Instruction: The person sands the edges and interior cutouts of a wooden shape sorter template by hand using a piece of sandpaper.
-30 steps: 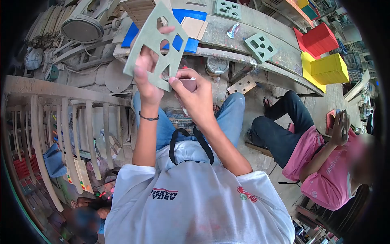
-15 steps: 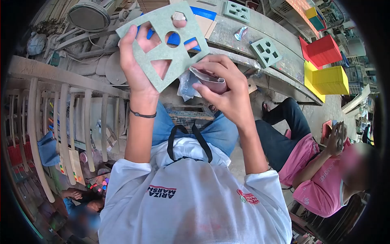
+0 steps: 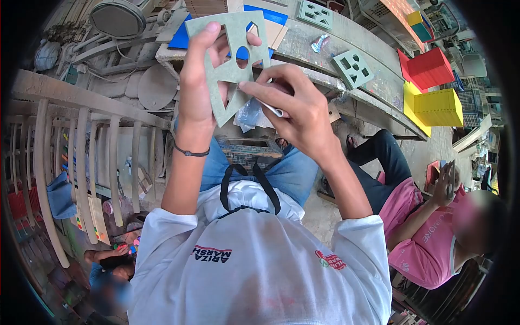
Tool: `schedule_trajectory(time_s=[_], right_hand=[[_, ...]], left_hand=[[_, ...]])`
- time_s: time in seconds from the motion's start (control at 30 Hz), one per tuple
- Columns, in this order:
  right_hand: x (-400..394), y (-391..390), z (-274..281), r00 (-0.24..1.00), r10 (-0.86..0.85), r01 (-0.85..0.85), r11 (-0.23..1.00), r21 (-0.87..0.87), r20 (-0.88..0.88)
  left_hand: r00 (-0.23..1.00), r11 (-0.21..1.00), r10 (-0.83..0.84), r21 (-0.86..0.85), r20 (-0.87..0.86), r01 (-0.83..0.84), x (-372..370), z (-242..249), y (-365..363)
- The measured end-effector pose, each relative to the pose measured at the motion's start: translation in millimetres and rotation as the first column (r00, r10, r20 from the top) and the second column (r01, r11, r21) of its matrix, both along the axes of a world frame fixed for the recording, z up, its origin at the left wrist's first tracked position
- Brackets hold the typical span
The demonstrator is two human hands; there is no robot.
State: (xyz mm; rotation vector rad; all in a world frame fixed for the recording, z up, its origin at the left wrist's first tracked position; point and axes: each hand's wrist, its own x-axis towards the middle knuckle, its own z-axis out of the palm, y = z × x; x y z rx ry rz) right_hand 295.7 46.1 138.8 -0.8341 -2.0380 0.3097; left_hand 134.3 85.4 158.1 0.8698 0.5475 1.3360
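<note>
"Where is the pale green cut-out board (image 3: 233, 70)?" "Raised above the knees; the left hand (image 3: 197, 81) grips it at one side, thumb on the near face, with fingers showing through the openings."

"And the right hand (image 3: 306, 105)?" "Its fingers are bent, pinching a thin folded sheet (image 3: 274, 110); one fingertip is at the board's triangular opening; clear plastic (image 3: 249, 117) shows just below."

"What surrounds the worker?" "Two similar green boards, one nearer (image 3: 353, 69) and one farther (image 3: 316, 14), lie on a worn wooden bench (image 3: 387, 100); red pieces (image 3: 430, 67) and yellow pieces (image 3: 439, 107) stand near its right end; a person in pink (image 3: 425, 238) sits at right, hands raised."
</note>
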Motion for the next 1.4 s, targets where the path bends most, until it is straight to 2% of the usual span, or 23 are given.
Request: schedule_trajectory(time_s=[0.07,0.13,0.2,0.27,0.3,0.43,0.5,0.6,0.67,0.7,0.73,0.8,0.87,0.93,1.0,1.07,1.13,1.2,1.27,1.4], right_hand=[[-1.6,-0.4,-6.6,1.0,0.014,-0.015,0.999,0.029,0.005],[-5.8,-7.3,-9.7,0.992,0.127,-0.128,0.991,-0.027,-0.017],[-7.9,-10.2,-10.4,0.992,0.123,-0.123,0.992,-0.007,0.022],[-2.9,-3.9,-13.5,0.999,0.008,-0.009,1.0,0.013,0.052],[-0.1,1.1,-14.3,0.999,-0.019,0.021,0.999,-0.042,0.046],[-10.2,-16.9,-9.5,0.996,0.083,-0.077,0.989,-0.123,0.044],[-5.2,-8.2,-14.2,0.999,0.042,-0.038,0.991,-0.13,0.034],[-4.8,-4.6,-16.2,1.0,0.014,-0.015,0.986,-0.166,-0.011],[-9.9,-15.7,-13.1,0.994,0.109,-0.107,0.981,-0.162,0.0],[-8.7,-12.2,-13.9,0.99,0.135,-0.141,0.976,-0.164,-0.052],[-7.5,-8.0,-15.8,0.99,0.131,-0.138,0.976,-0.168,-0.054],[-5.8,-0.3,-17.7,1.0,0.019,-0.021,0.987,-0.161,-0.012],[-9.2,-5.5,-11.4,0.999,0.035,-0.034,0.993,-0.11,0.001],[-9.0,-11.2,-9.2,0.992,0.128,-0.123,0.978,-0.169,0.018],[-3.6,-5.4,-13.5,0.995,0.087,-0.075,0.975,-0.207,0.051],[0.6,1.0,-9.8,0.992,0.091,-0.067,0.968,-0.242,0.089],[-2.4,-3.4,-6.7,0.988,0.078,-0.044,0.97,-0.239,0.136],[-2.2,-4.7,-1.0,0.981,0.174,-0.14,0.944,-0.299,0.09],[2.5,0.1,-0.9,0.98,0.16,-0.125,0.959,-0.254,0.119],[0.4,2.9,-7.7,0.989,0.091,-0.069,0.98,-0.187,0.115]], left_hand=[[1.0,1.0,0.012,0.004,-0.023,-0.012,-0.5,-2.8,2.4],[0.999,1.0,0.02,0.006,-0.044,-0.02,0.6,-5.0,2.2],[1.0,0.998,0.012,-0.059,-0.02,-0.013,2.0,-6.0,0.0],[1.0,0.998,0.014,-0.056,-0.005,-0.015,1.3,-9.2,0.1],[1.0,0.999,0.02,-0.048,0.012,-0.019,1.1,-10.8,1.1],[0.996,0.997,0.063,-0.034,-0.068,-0.065,0.7,-16.4,4.3],[0.993,0.994,0.095,-0.046,-0.076,-0.099,2.2,-14.4,0.4],[0.999,0.997,0.041,-0.061,-0.028,-0.043,0.4,-19.0,4.1],[0.998,0.997,0.05,-0.056,-0.027,-0.051,0.5,-17.4,3.6],[0.998,0.997,0.054,-0.053,-0.026,-0.056,0.3,-17.5,2.7],[0.998,0.997,0.051,-0.057,-0.028,-0.052,-0.3,-20.0,3.5],[0.995,0.998,0.062,-0.003,-0.081,-0.063,-1.6,-23.6,8.2],[0.996,0.999,0.036,-0.007,-0.076,-0.037,-2.7,-18.9,6.5],[0.997,0.999,0.0,-0.034,-0.08,-0.003,-4.3,-19.9,4.6],[0.968,0.999,-0.045,-0.005,-0.248,0.045,-5.0,-24.1,7.6],[0.963,0.997,-0.048,0.041,-0.265,0.061,-3.2,-21.9,12.7],[0.916,0.989,-0.027,0.121,-0.4,0.082,-1.8,-19.9,13.2],[0.909,0.991,-0.027,0.106,-0.415,0.077,-0.4,-17.2,11.7],[0.887,0.982,0.023,0.179,-0.461,0.067,-0.6,-17.9,13.0],[0.912,0.988,0.016,0.147,-0.41,0.049,2.1,-20.1,16.9]])
